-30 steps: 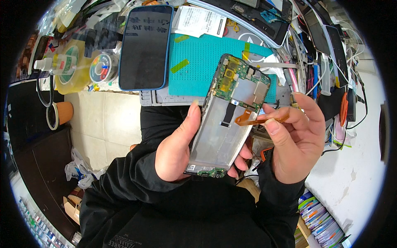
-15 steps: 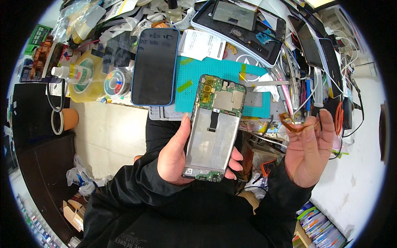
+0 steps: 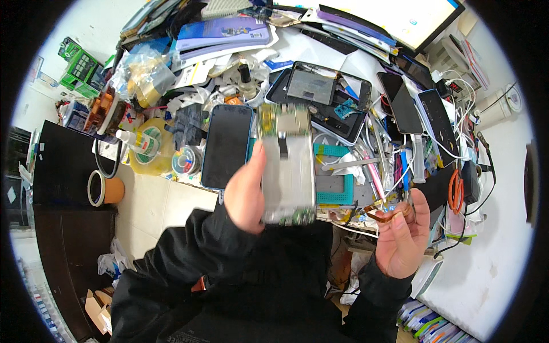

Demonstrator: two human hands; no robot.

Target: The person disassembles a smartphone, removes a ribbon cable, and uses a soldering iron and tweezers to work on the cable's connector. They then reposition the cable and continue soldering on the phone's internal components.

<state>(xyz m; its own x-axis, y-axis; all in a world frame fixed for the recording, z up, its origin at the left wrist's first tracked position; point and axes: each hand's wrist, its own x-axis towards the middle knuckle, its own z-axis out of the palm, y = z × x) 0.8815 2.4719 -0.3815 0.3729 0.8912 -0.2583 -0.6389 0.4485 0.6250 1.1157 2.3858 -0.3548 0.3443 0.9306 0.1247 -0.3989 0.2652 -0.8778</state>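
Observation:
My left hand (image 3: 245, 194) is closed round the left side of an opened phone (image 3: 290, 180), held over the bench edge with its inside facing up. A green circuit board with a metal shield (image 3: 290, 123) fills the phone's far end, and a bare silver frame lies below it. The fingers under the phone are hidden. Off to the right, my right hand (image 3: 402, 240) pinches a thin orange-brown flex cable (image 3: 384, 218) between thumb and fingers, apart from the phone. Beneath the opened phone is a teal work mat (image 3: 336, 198), partly covered.
Another phone in a blue case (image 3: 229, 146) lies left of the mat. Further left are a solder spool (image 3: 186, 160), a wide tape roll (image 3: 153, 163) and a white-capped bottle (image 3: 137, 142). Phone parts (image 3: 320, 94) lie behind; tools, orange-handled pliers (image 3: 456, 191) and cables crowd the right.
The view has tilted up, showing more of the bench's far side. The opened phone now appears foreshortened, with the left fingers hidden beneath it. Both hands keep their holds.

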